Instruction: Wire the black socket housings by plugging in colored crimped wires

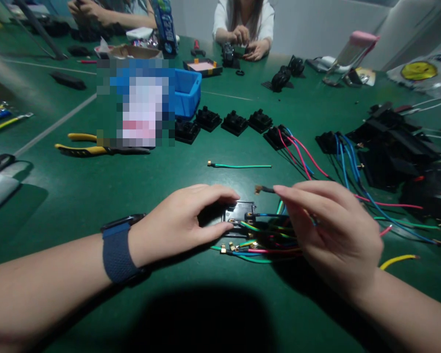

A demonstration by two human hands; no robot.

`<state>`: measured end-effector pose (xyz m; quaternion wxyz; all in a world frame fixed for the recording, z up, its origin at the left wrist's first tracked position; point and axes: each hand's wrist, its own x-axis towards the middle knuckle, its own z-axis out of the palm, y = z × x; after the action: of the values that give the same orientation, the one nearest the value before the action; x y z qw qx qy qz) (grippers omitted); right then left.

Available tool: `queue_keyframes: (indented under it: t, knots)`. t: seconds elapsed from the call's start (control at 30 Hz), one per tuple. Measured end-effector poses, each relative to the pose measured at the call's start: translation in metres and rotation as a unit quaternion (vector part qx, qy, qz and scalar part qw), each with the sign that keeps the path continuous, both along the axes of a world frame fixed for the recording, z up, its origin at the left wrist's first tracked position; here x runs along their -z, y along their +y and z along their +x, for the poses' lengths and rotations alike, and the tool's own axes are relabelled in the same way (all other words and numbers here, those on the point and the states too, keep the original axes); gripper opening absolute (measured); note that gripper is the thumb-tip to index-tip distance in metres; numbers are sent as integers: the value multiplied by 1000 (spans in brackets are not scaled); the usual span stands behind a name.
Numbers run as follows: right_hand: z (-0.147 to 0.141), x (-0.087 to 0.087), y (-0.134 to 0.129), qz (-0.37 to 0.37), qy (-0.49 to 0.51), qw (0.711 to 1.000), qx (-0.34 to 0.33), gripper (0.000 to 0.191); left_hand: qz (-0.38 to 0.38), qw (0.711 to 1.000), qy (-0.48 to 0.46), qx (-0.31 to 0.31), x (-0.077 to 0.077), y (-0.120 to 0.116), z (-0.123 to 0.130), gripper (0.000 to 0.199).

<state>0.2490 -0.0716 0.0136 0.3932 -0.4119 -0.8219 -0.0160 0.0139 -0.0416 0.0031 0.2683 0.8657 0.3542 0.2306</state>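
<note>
My left hand (185, 215), with a dark watch band at the wrist, grips a small black plastic housing (238, 211) between thumb and fingers on the table. Wires with brass terminals run from the housing to the right. Pinched in the fingertips of my right hand (334, 230) is a wire with a brass terminal (258, 189), held just above the housing. Below the housing lies a bundle of coloured wires (257, 252), partly hidden by my right hand. A single green wire (242, 166) with a brass terminal lies beyond.
Yellow-handled pliers (83, 148) lie at the left. Several black housings (235, 122) form a row ahead, near a blue bin (186, 95). Wired housings (327, 142) and larger black parts (384, 147) sit at the right. Across the table two people work with their hands.
</note>
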Motion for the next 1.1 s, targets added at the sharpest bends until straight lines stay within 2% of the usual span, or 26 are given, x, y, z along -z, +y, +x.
queue_keyframes:
  t: [0.1, 0.2, 0.3, 0.4, 0.5, 0.77, 0.87, 1.1]
  knots:
    - [3, 0, -3, 59, 19, 998, -19, 48, 14, 1000, 7, 2, -1, -1, 0, 31]
    - [2, 0, -2, 59, 35, 997, -33, 48, 17, 1000, 14, 8, -2, -1, 0, 30]
    - [0, 3, 3, 63, 10, 997, -43, 45, 16, 1000, 18, 11, -2, -2, 0, 30]
    - [-2, 7, 8, 4, -55, 996, -65, 39, 15, 1000, 19, 14, -1, -2, 0, 30]
    - [-3, 9, 9, -66, -77, 993, -64, 35, 12, 1000, 21, 11, -1, -2, 0, 31]
    - [-5, 10, 9, -73, -72, 995, -10, 37, -12, 1000, 17, -1, -2, -2, 0, 32]
    - [-6, 9, 10, -81, -60, 995, -27, 37, -14, 1000, 6, 1, -2, -3, 0, 32]
    - [-7, 7, 9, -98, -45, 993, -51, 25, 0, 1000, 10, 2, -3, -3, 1, 34]
